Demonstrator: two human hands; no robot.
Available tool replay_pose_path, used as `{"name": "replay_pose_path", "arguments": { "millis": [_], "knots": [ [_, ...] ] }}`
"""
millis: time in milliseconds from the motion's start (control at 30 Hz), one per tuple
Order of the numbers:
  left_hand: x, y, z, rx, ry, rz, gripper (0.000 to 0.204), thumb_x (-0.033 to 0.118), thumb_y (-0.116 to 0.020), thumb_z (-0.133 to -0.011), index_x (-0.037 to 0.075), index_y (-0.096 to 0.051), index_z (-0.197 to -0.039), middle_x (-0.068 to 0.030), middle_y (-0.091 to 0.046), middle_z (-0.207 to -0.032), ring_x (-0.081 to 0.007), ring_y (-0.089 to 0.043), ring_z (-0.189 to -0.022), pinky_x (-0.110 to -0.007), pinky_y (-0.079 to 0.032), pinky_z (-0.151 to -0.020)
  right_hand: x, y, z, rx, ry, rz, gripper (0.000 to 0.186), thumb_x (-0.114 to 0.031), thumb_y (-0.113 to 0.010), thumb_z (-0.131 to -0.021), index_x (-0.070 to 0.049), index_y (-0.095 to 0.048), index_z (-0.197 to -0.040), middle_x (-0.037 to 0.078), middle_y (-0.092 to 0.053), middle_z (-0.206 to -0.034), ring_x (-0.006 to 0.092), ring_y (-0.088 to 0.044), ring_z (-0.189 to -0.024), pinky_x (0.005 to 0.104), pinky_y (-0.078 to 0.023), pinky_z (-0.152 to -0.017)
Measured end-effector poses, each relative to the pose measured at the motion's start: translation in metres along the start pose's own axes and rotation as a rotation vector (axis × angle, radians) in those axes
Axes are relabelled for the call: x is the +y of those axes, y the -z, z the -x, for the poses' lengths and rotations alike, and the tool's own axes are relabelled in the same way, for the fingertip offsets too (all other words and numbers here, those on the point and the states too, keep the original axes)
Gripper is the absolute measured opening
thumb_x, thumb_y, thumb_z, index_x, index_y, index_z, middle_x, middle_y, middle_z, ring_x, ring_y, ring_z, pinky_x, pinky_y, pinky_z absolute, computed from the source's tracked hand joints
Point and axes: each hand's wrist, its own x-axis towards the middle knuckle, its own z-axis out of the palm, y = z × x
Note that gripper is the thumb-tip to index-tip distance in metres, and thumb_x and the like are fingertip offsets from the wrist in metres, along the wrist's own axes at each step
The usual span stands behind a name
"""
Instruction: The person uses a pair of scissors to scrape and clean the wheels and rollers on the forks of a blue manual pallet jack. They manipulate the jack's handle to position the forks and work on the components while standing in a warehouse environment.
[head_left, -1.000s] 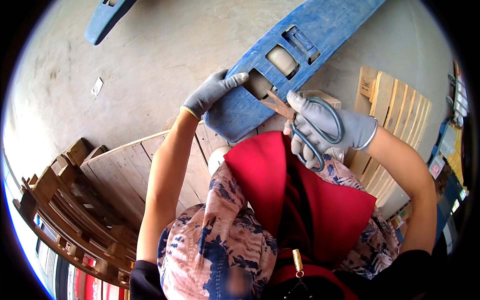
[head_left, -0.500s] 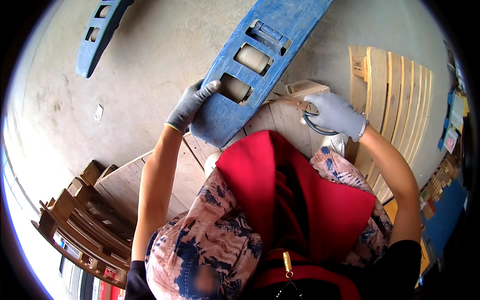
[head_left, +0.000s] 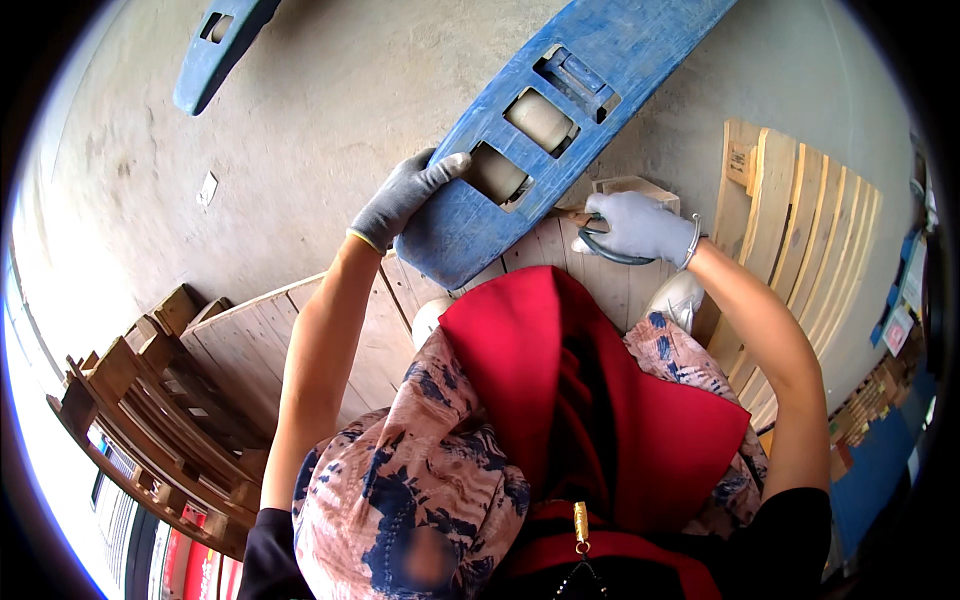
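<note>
A long scuffed blue fork, like that of a pallet jack (head_left: 465,235), slants across the upper middle. Pale rollers (head_left: 540,120) show through cut-outs in it. My left hand (head_left: 402,200), in a grey glove, closes on the fork's left edge near its rounded tip, thumb on top. To the right of the fork, my gloved right hand (head_left: 640,228) is wrapped round a pair of scissors (head_left: 615,256) with dark handles. The scissors' brownish blades point left toward the fork's lower edge, and their tips are hidden.
Pale wooden boards (head_left: 330,310) lie under the fork tip. A slatted pallet (head_left: 770,220) is on the right and stacked brown pallets (head_left: 140,390) are at lower left. A second blue fork (head_left: 203,78) appears at upper left, above the concrete floor (head_left: 300,120). A white shoe (head_left: 680,295) shows below my right hand.
My right hand has moved the scissors slightly left and down, closer to the fork, and their blades show less. The fork and my left hand sit farther right in view.
</note>
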Motion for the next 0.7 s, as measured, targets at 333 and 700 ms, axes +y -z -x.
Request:
{"name": "replay_pose_path", "arguments": {
  "millis": [333, 700],
  "knots": [
    [0.018, -0.024, 0.040, 0.327, -0.639, -0.732, 0.027, 0.014, -0.062, -0.086, 0.004, -0.060, -0.111, -0.0147, -0.063, -0.102, -0.0298, -0.065, -0.089, -0.036, -0.051, -0.078, -0.012, 0.017, 0.057, 0.036, -0.190, 0.128, 0.048, -0.041, -0.067, -0.080, 0.000, -0.054, -0.102, 0.023, -0.062, -0.085, 0.0395, -0.062, -0.080, 0.0462, -0.048, -0.069],
    [0.001, -0.042, 0.053, 0.308, -0.418, -0.478, 0.017, 0.009, -0.056, -0.087, 0.002, -0.063, -0.101, -0.0136, -0.063, -0.089, -0.0220, -0.062, -0.075, -0.030, -0.049, -0.069, -0.056, 0.070, 0.064, -0.016, -0.012, -0.031, 0.042, -0.030, -0.063, -0.086, 0.000, -0.053, -0.112, 0.022, -0.063, -0.087, 0.0365, -0.063, -0.077, 0.0430, -0.049, -0.068]
  ]
}}
